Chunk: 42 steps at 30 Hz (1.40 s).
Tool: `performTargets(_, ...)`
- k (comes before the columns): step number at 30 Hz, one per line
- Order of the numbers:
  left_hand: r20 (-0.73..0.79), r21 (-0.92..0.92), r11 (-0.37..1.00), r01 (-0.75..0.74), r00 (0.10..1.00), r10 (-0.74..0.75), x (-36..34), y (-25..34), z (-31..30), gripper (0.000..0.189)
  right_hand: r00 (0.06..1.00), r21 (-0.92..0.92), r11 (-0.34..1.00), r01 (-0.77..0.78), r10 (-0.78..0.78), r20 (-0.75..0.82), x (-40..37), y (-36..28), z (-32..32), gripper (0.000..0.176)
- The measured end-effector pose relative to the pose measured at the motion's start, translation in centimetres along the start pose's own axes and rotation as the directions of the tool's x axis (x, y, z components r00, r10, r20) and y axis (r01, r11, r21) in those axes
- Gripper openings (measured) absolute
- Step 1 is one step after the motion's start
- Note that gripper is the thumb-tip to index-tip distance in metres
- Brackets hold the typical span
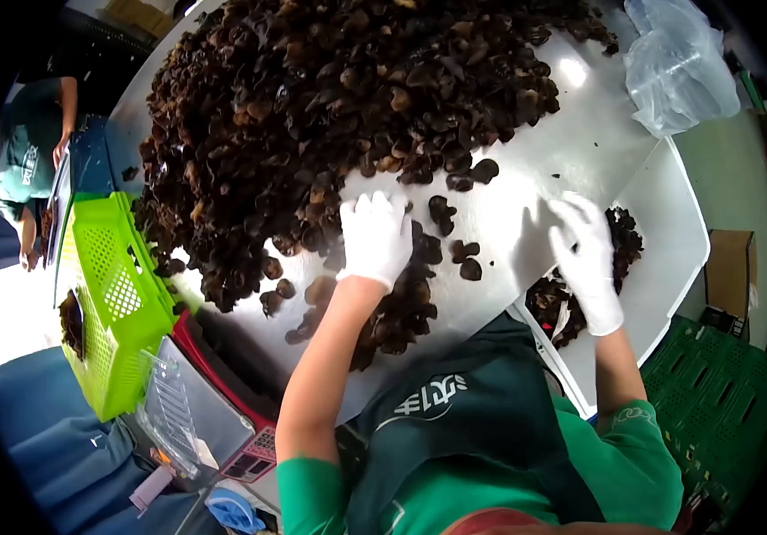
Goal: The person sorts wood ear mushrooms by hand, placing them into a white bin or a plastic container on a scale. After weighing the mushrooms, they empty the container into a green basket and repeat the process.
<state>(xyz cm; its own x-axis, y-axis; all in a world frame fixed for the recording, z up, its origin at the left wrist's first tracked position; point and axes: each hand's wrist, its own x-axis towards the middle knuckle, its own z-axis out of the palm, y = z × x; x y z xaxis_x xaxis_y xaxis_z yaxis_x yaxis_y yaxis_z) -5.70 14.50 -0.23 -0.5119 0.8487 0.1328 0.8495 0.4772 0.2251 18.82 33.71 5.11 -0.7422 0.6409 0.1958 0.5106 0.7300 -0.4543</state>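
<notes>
A big heap of dark brown wood ear mushrooms [339, 98] covers much of the metal table [499, 214]. My left hand [375, 239], in a white glove, rests at the heap's near edge, palm down with its fingers slightly apart among loose pieces. Its fingertips are bent downward, and what lies beneath the palm is hidden. To the right, my right hand [587, 259], also gloved in white, hovers over a white bin [664, 263], fingers and thumb apart, with nothing visible in it. Dark scraps [624, 236] lie inside that bin, partly behind the hand.
A clear plastic bag [678, 67] sits at the table's far right corner. Left of the table are a lime-green basket [103, 276] and a scale [223, 401] with a red edge. Green crates [713, 410] stand at lower right. Another person [31, 152] is at far left.
</notes>
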Motion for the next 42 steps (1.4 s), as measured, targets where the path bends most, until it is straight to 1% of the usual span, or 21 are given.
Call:
performTargets(1,-0.072,-0.099,0.994,-0.038,0.997,0.031,-0.9,-0.1,-0.7,0.018,1.0,0.021,1.0,0.014,-0.014,0.016,0.8,-0.7,0.8,0.034)
performTargets(4,0.199,-0.145,0.983,-0.116,0.97,0.143,-3.2,-1.0,-4.9,0.014,0.996,0.225,0.971,0.083,-0.09,0.021,3.3,-1.1,4.3,0.032)
performTargets(6,0.28,-0.255,0.957,-0.141,0.936,0.212,-2.7,-1.4,-8.0,0.018,0.981,0.215,0.958,0.191,-0.182,-0.061,5.6,-1.9,5.7,0.033)
performTargets(8,0.122,-0.308,0.936,-0.172,0.968,0.218,-1.5,-2.2,-6.8,0.022,0.982,0.116,0.978,0.176,-0.165,-0.094,8.3,-2.5,6.7,0.038)
performTargets(9,0.11,-0.256,0.956,-0.14,0.979,0.173,0.1,-1.4,-7.3,0.029,0.981,0.071,0.983,0.169,-0.161,-0.105,9.7,-2.4,7.3,0.045)
performTargets(12,-0.129,-0.358,0.909,-0.212,0.976,0.177,5.4,-0.8,-3.4,0.053,0.963,-0.054,0.989,0.138,-0.146,-0.227,12.3,-2.7,9.7,0.055)
performTargets(14,-0.223,-0.324,0.909,-0.264,0.955,0.198,7.7,0.6,-1.7,0.06,0.971,-0.066,0.988,0.139,-0.149,-0.188,11.6,-2.5,11.2,0.054)
performTargets(15,-0.186,-0.371,0.896,-0.245,0.965,0.186,7.4,0.8,-0.2,0.061,0.976,0.022,0.987,0.16,-0.154,-0.154,10.6,-2.8,11.9,0.051)
performTargets(18,0.027,-0.288,0.917,-0.275,0.955,0.294,3.9,1.3,-1.3,0.048,0.947,0.157,0.937,0.313,-0.296,-0.122,5.9,-3.9,11.7,0.038)
performTargets(20,0.053,-0.276,0.925,-0.262,0.957,0.287,1.2,1.4,-3.2,0.039,0.942,0.178,0.927,0.33,-0.335,-0.004,3.1,-5.6,9.9,0.031)
performTargets(21,-0.079,-0.292,0.914,-0.283,0.959,0.272,0.1,1.5,-3.7,0.028,0.936,0.229,0.911,0.344,-0.352,-0.004,2.3,-6.1,9.5,0.029)
performTargets(25,-0.215,-0.293,0.901,-0.32,0.94,0.264,3.2,0.5,-5.7,0.017,0.931,0.358,0.859,0.365,-0.343,-0.124,2.8,-5.4,9.6,0.021)
performTargets(27,-0.284,-0.268,0.912,-0.311,0.93,0.233,7.4,0.2,-4.7,0.022,0.928,0.289,0.891,0.351,-0.29,-0.235,5.1,-4.6,9.8,0.019)
performTargets(28,-0.218,-0.185,0.946,-0.265,0.95,0.223,9.5,0.5,-5.1,0.039,0.92,0.283,0.892,0.352,-0.275,-0.279,6.6,-3.8,10.2,0.024)
performTargets(30,-0.299,0.023,0.964,-0.264,0.919,0.258,13.2,0.8,-4.1,0.062,0.948,0.297,0.932,0.206,-0.116,-0.296,10.3,-3.8,10.1,0.037)
performTargets(33,-0.17,-0.132,0.96,-0.248,0.96,0.224,13.9,0.3,-1.3,0.051,0.949,0.049,0.986,0.156,-0.136,-0.284,13.9,-4.1,10.4,0.054)
performTargets(34,-0.08,-0.191,0.954,-0.231,0.972,0.22,12.7,0.8,-1.7,0.044,0.948,0.099,0.968,0.232,-0.202,-0.248,14.0,-3.8,11.1,0.054)
performTargets(36,-0.092,-0.255,0.931,-0.262,0.965,0.247,8.4,0.3,-0.5,0.04,0.951,0.114,0.945,0.307,-0.303,-0.058,11.1,-4.8,11.5,0.051)
performTargets(38,-0.001,-0.226,0.933,-0.279,0.958,0.286,4.2,0.4,-2.6,0.032,0.915,0.093,0.911,0.402,-0.398,-0.064,7.5,-5.7,12.3,0.041)
performTargets(40,-0.037,-0.305,0.915,-0.263,0.964,0.265,2.1,-0.2,-5.0,0.028,0.918,0.194,0.9,0.391,-0.395,-0.018,5.6,-6.8,10.8,0.034)
performTargets(42,-0.19,-0.331,0.902,-0.277,0.956,0.224,2.8,-1.2,-5.8,0.026,0.907,0.228,0.878,0.42,-0.406,-0.11,5.2,-7.1,10.2,0.021)
